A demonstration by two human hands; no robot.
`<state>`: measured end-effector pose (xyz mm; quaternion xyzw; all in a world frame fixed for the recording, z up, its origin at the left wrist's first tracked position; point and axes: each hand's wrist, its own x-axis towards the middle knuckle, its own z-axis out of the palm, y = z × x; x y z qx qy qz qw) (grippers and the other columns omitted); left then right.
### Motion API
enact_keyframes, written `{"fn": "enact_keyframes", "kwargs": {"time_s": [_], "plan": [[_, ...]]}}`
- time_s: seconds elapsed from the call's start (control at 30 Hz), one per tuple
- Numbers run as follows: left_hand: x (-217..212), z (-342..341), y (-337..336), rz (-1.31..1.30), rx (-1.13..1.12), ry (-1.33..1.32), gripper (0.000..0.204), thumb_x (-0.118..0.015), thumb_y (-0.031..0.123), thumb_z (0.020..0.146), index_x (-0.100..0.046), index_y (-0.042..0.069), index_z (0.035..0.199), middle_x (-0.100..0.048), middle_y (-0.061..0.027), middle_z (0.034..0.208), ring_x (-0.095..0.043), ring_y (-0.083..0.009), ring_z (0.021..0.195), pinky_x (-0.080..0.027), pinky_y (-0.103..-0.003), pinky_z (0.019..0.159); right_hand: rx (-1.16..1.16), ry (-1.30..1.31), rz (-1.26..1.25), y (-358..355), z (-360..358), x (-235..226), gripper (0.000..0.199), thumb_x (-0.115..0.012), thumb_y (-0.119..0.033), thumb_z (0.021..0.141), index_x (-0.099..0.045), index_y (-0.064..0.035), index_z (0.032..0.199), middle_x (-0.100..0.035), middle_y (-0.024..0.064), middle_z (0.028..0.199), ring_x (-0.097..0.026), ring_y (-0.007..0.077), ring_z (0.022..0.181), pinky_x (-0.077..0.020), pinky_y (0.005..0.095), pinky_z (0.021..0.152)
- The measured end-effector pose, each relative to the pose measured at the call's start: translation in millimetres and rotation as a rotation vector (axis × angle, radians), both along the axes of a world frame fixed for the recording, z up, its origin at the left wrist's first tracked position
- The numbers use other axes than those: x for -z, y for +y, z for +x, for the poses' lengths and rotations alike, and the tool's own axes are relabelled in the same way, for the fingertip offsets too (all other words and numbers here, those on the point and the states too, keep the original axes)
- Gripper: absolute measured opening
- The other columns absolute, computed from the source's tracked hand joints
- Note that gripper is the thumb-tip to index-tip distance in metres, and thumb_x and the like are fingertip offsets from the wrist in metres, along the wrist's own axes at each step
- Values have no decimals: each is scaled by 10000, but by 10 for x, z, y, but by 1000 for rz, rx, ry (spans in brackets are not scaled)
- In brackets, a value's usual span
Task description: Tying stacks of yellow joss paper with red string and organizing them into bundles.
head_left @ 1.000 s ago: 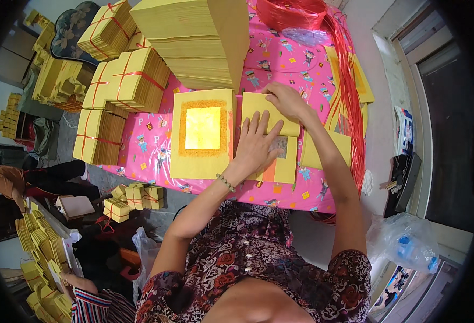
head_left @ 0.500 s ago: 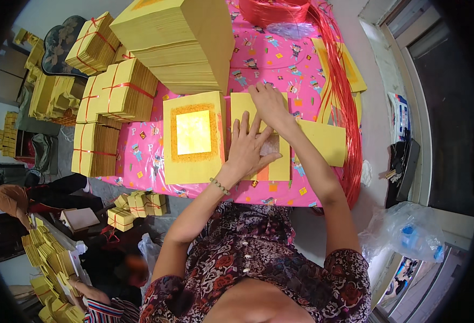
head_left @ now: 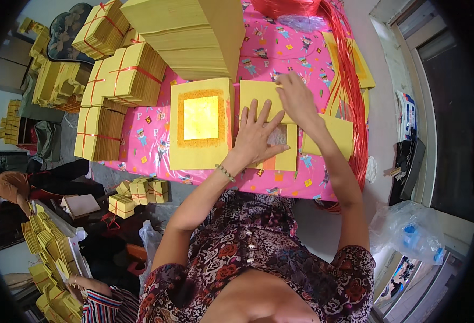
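Observation:
My left hand [head_left: 256, 134] lies flat with fingers spread on a folded yellow paper sheet [head_left: 254, 92]. Below the folded part, a strip of the sheet with a pale shiny patch and an orange band shows beside my thumb. At the sheet's far right corner, my right hand [head_left: 297, 99] has its fingers bent and closed against the paper; its fingertips are partly hidden. Left of my hands lies a yellow paper stack [head_left: 179, 153], its top sheet bearing a bright gold square in an orange border. A plain yellow folded piece [head_left: 331, 137] lies beneath my right forearm.
A tall yellow paper stack [head_left: 186, 40] stands behind my hands. Bundles tied with red ribbon [head_left: 135, 75] fill the table's left side. Red plastic strands [head_left: 358, 113] hang over the right side of the pink patterned tablecloth [head_left: 148, 137]. Other people work at the lower left.
The whole view has shifted, so the table sits slightly higher and further right. My right hand has moved a little rightward along the paper; my left hand stays flat on it.

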<state>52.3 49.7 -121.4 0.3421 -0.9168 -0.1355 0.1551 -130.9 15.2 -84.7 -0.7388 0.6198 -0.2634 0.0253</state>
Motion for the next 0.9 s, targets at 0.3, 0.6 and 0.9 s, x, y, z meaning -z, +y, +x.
{"fn": "enact_keyframes", "kwargs": {"time_s": [0.3, 0.6, 0.9], "plan": [[18, 21, -6, 17, 15, 12, 918, -569, 739, 801, -328, 253, 1541, -229, -208, 1591, -133, -515, 1449, -129, -644, 1158, -48, -153, 473, 490, -161, -46, 166, -622, -131, 902, -535, 8, 928, -650, 198, 882, -633, 414, 835, -481, 504, 719], [1, 23, 10, -23, -11, 37, 963, -540, 736, 822, -355, 92, 1513, -240, -221, 1583, -141, -472, 1466, -121, -608, 1175, 5, -123, 422, 536, -100, 39, 160, -634, -132, 893, -549, 1, 917, -637, 194, 885, -624, 418, 852, -482, 502, 739], [-45, 148, 251, -73, -82, 30, 932, -586, 666, 840, -395, -12, 1450, -350, -286, 1486, -291, -456, 1408, -218, -561, 1166, 9, -114, 409, 531, -115, 56, 168, -630, -155, 903, -559, -4, 923, -636, 190, 889, -631, 407, 857, -487, 493, 743]]}}
